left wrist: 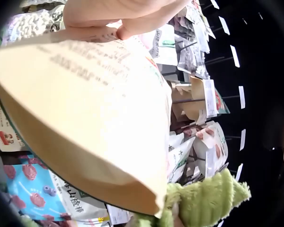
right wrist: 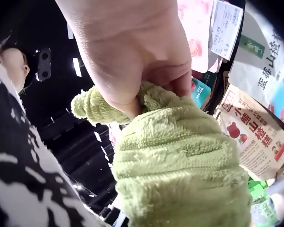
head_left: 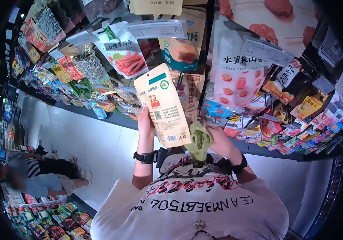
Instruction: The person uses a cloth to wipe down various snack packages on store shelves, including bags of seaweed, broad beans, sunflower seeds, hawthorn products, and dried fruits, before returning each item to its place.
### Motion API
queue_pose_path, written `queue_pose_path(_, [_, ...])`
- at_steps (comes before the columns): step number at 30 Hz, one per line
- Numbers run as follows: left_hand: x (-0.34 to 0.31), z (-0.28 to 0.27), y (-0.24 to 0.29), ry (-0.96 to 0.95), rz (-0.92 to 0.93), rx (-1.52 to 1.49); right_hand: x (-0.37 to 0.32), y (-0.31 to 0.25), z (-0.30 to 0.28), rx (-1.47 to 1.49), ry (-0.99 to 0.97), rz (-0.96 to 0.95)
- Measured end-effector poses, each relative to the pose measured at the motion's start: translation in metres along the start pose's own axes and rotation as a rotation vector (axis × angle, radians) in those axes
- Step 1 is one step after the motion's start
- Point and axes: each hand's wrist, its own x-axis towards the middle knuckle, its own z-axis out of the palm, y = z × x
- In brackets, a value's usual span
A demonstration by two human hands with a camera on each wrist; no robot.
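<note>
My left hand (head_left: 144,122) holds a beige snack pouch (head_left: 167,116) by its left edge, thumb lying over its printed side. Small text, a QR code and a barcode show on that side in the head view. Seen from the left wrist, the pouch (left wrist: 94,118) bulges wide below the hand (left wrist: 118,12). My right hand (right wrist: 132,52) grips a light green, ribbed plush thing (right wrist: 180,165) at its gathered middle, with the fingertips buried in the pile. In the head view this plush thing (head_left: 200,140) sits beside the pouch's lower right corner, before the shirt.
Ahead hang rows of snack pouches, among them a white pouch with red strips (head_left: 129,60) and a pink-printed pouch (head_left: 239,80). Price tags (head_left: 267,51) jut out on hooks. At lower left another person (head_left: 47,176) is near a display of packets (head_left: 51,220).
</note>
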Motion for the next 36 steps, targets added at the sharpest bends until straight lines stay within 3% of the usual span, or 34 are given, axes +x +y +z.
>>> queue_pose_path(2, [0.009, -0.001, -0.001, -0.052, -0.005, 0.0, 0.015, -0.007, -0.006, 0.245, 0.155, -0.097])
queue_pose_path(3, [0.01, 0.001, -0.004, -0.167, -0.109, -0.041, 0.024, -0.015, -0.015, 0.439, 0.136, -0.051])
queue_pose_path(4, [0.009, 0.002, -0.008, -0.277, -0.216, -0.083, 0.033, -0.013, -0.016, 0.434, 0.142, -0.055])
queue_pose_path(6, [0.0, 0.02, -0.021, -0.569, -0.37, -0.388, 0.052, -0.004, -0.013, 0.864, 0.136, 0.015])
queue_pose_path(8, [-0.027, 0.047, -0.018, -0.496, -0.434, -0.289, 0.069, 0.002, -0.009, 0.849, 0.197, -0.014])
queue_pose_path(10, [-0.038, 0.072, -0.013, -0.51, -0.495, -0.356, 0.079, 0.009, -0.01, 1.192, 0.203, 0.196])
queue_pose_path(12, [-0.024, 0.069, -0.009, -0.759, -0.522, -0.42, 0.086, 0.0, -0.021, 1.178, 0.244, 0.167])
queue_pose_path(16, [0.001, 0.052, 0.007, -0.615, -0.381, -0.198, 0.104, -0.013, -0.032, 1.241, 0.267, 0.313])
queue_pose_path(19, [0.019, 0.035, 0.024, -0.463, -0.247, 0.018, 0.125, -0.015, -0.032, 0.856, 0.599, 0.141])
queue_pose_path(20, [0.024, 0.029, 0.03, -0.412, -0.206, 0.088, 0.127, -0.02, -0.034, 0.857, 0.601, 0.142])
queue_pose_path(22, [0.034, 0.021, 0.044, -0.32, -0.126, 0.224, 0.128, -0.041, -0.048, 0.217, 0.575, -0.168])
queue_pose_path(24, [0.049, 0.028, 0.084, -0.435, -0.128, 0.025, 0.129, -0.059, -0.049, 0.018, 0.654, -0.26])
queue_pose_path(26, [0.053, 0.033, 0.107, -0.608, 0.06, 0.024, 0.132, -0.067, -0.049, -0.133, 0.733, -0.268])
queue_pose_path(28, [0.054, 0.054, 0.121, -0.406, 0.443, 0.43, 0.137, -0.074, -0.052, -0.17, 0.828, -0.23])
queue_pose_path(30, [0.052, 0.063, 0.12, -0.211, 1.024, 1.04, 0.139, -0.075, -0.052, -0.208, 0.918, -0.184])
queue_pose_path(32, [0.047, 0.079, 0.117, -0.217, 1.182, 1.151, 0.141, -0.074, -0.053, -0.209, 0.973, -0.213])
queue_pose_path(36, [0.052, 0.103, 0.107, -0.352, 1.308, 1.284, 0.153, -0.076, -0.058, -0.234, 1.066, -0.245])
